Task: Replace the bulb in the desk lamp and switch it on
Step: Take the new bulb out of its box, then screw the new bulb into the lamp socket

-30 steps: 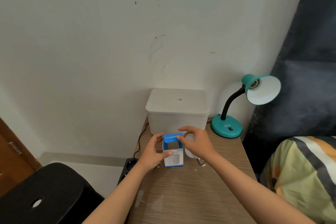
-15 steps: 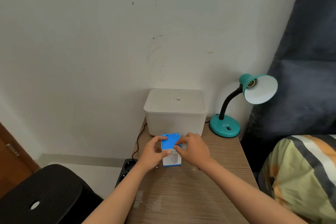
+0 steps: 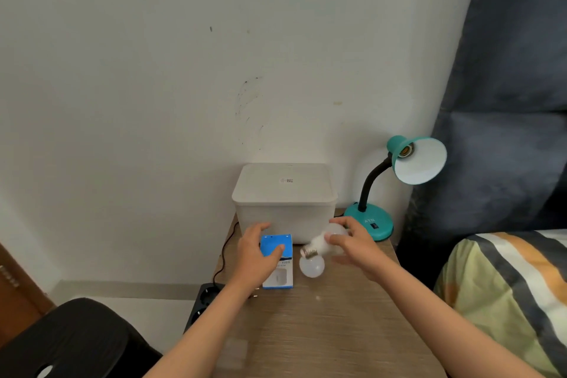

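Note:
A teal desk lamp (image 3: 369,222) stands at the table's back right, its shade (image 3: 420,163) tilted toward me with the socket empty. My right hand (image 3: 356,244) holds a white bulb (image 3: 320,244) just above the table, its screw base pointing left. A second white bulb (image 3: 312,266) lies on the table right under that base. My left hand (image 3: 256,258) rests on a blue and white bulb box (image 3: 280,276), fingers over its closed top.
A white lidded storage box (image 3: 285,193) stands against the wall behind my hands. A black power strip (image 3: 204,301) and cable lie on the floor to the left, beside a black stool (image 3: 67,337). A striped bed cover (image 3: 503,291) borders the wooden table (image 3: 322,331) on the right.
The box's top flap was pushed shut by both hands. My right hand then left the box, moved right and took hold of a bulb. My left hand stays on the box.

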Tool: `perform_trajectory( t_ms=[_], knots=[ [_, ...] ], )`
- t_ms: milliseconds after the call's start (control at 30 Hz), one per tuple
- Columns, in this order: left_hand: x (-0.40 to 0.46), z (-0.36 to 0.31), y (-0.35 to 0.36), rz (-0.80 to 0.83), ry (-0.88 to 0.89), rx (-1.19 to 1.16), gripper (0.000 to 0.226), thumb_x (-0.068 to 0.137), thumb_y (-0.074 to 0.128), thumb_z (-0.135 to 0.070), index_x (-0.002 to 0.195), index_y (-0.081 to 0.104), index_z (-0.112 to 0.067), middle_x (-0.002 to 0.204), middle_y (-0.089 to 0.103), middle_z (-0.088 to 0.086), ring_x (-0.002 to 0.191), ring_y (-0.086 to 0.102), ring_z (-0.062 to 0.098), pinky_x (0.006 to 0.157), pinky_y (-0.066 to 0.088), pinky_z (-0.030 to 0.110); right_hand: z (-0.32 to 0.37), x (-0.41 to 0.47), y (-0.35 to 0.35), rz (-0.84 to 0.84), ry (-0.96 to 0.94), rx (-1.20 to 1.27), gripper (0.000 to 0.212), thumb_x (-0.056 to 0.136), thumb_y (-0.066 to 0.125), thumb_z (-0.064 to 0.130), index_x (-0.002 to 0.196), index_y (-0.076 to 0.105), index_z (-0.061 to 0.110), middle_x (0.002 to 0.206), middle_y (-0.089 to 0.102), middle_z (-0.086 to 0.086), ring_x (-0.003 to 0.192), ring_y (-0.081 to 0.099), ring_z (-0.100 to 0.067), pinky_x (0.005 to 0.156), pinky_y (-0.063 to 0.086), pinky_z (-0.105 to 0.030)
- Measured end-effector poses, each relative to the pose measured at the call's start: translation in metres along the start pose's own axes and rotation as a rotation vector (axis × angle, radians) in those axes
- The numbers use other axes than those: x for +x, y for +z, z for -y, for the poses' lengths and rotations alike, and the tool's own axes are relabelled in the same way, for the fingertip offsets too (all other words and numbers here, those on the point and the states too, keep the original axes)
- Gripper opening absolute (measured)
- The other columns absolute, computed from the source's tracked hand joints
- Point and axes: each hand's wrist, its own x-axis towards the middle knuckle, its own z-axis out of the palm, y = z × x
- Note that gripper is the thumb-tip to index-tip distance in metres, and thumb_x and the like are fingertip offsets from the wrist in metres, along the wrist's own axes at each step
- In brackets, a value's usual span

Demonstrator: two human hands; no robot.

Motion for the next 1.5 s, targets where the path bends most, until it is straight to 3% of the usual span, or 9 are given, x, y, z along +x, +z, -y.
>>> perform_trajectory(
  t_ms=[167, 367, 533, 633, 800, 967, 1167, 1400, 1500],
  knots=[
    [0.012, -0.043, 0.018, -0.003, 0.102, -0.064, 0.044, 0.084, 0.065, -0.022, 0.125, 0.048, -0.023, 0.126, 0.041, -0.012, 0.121, 0.037, 0.004, 0.101, 0.028, 0.021, 0.010, -0.012, -0.040, -0.190, -0.086, 0.051, 0.024, 0.083, 0.066, 0.036, 0.105, 0.060, 0.027, 0.096, 0.059, -0.009, 0.063, 0.065, -0.027, 0.057, 0.059, -0.033],
    [0.029, -0.095, 0.054, 0.003, 0.281, -0.111, 0.042, 0.084, 0.065, -0.018, 0.123, 0.050, -0.020, 0.125, 0.045, -0.008, 0.121, 0.040, 0.003, 0.101, 0.027, 0.018, 0.013, -0.015, -0.095, -0.245, -0.186, 0.206, 0.041, 0.086, 0.062, 0.008, 0.121, 0.048, 0.022, 0.118, 0.054, -0.016, 0.082, 0.072, -0.032, 0.079, 0.058, -0.043],
    [0.047, -0.132, 0.087, 0.071, 0.323, -0.167, 0.046, 0.085, 0.063, -0.017, 0.128, 0.048, -0.020, 0.128, 0.047, -0.004, 0.120, 0.042, 0.006, 0.103, 0.029, 0.020, 0.018, -0.012, -0.129, -0.484, -0.290, 0.075, 0.040, 0.079, 0.072, 0.028, 0.113, 0.052, 0.026, 0.103, 0.065, -0.013, 0.068, 0.073, -0.024, 0.072, 0.060, -0.046],
    [0.063, -0.154, 0.108, 0.096, 0.342, -0.169, 0.047, 0.086, 0.061, -0.018, 0.130, 0.046, -0.020, 0.128, 0.045, -0.007, 0.118, 0.040, 0.003, 0.105, 0.031, 0.022, 0.017, -0.005, -0.147, -0.630, -0.316, -0.068, 0.045, 0.071, 0.075, 0.039, 0.110, 0.052, 0.033, 0.094, 0.066, 0.000, 0.071, 0.070, -0.021, 0.070, 0.059, -0.041],
    [0.094, -0.186, 0.142, 0.132, 0.389, -0.226, 0.044, 0.086, 0.059, -0.014, 0.128, 0.048, -0.022, 0.121, 0.043, -0.012, 0.113, 0.042, -0.001, 0.102, 0.038, 0.027, 0.015, 0.024, -0.167, -0.710, -0.402, -0.237, 0.055, 0.071, 0.077, 0.033, 0.118, 0.048, 0.028, 0.112, 0.049, -0.004, 0.082, 0.063, -0.019, 0.067, 0.052, -0.019],
    [0.119, -0.205, 0.173, 0.130, 0.433, -0.240, 0.045, 0.086, 0.056, -0.004, 0.127, 0.051, -0.020, 0.121, 0.048, -0.004, 0.110, 0.045, 0.001, 0.101, 0.036, 0.013, 0.017, 0.054, -0.174, -0.723, -0.454, -0.275, 0.057, 0.072, 0.076, 0.024, 0.123, 0.049, 0.022, 0.110, 0.047, -0.010, 0.087, 0.050, 0.012, 0.070, 0.051, -0.016],
    [0.134, -0.207, 0.196, 0.010, 0.438, -0.238, 0.044, 0.085, 0.048, 0.007, 0.118, 0.061, -0.019, 0.111, 0.056, -0.004, 0.098, 0.051, -0.006, 0.090, 0.033, -0.001, 0.019, 0.077, -0.175, -0.718, -0.461, -0.299, 0.056, 0.074, 0.075, 0.025, 0.124, 0.048, 0.026, 0.109, 0.044, -0.005, 0.069, 0.062, -0.012, 0.069, 0.048, -0.014],
    [0.141, -0.200, 0.200, -0.041, 0.457, -0.222, 0.049, 0.081, 0.046, 0.014, 0.111, 0.065, -0.019, 0.103, 0.060, 0.001, 0.091, 0.051, -0.015, 0.083, 0.035, -0.001, 0.019, 0.092, -0.166, -0.781, -0.505, -0.254, 0.053, 0.075, 0.074, 0.018, 0.124, 0.052, 0.016, 0.114, 0.037, -0.003, 0.094, 0.057, -0.020, 0.082, 0.055, -0.029],
    [0.143, -0.201, 0.198, -0.025, 0.445, -0.225, 0.047, 0.082, 0.047, 0.014, 0.111, 0.065, -0.019, 0.102, 0.060, 0.003, 0.090, 0.051, -0.015, 0.080, 0.036, -0.001, 0.021, 0.095, -0.163, -0.794, -0.475, -0.234, 0.053, 0.078, 0.072, 0.025, 0.125, 0.049, 0.016, 0.107, 0.039, -0.003, 0.084, 0.060, -0.022, 0.070, 0.049, -0.017]
  ],
)
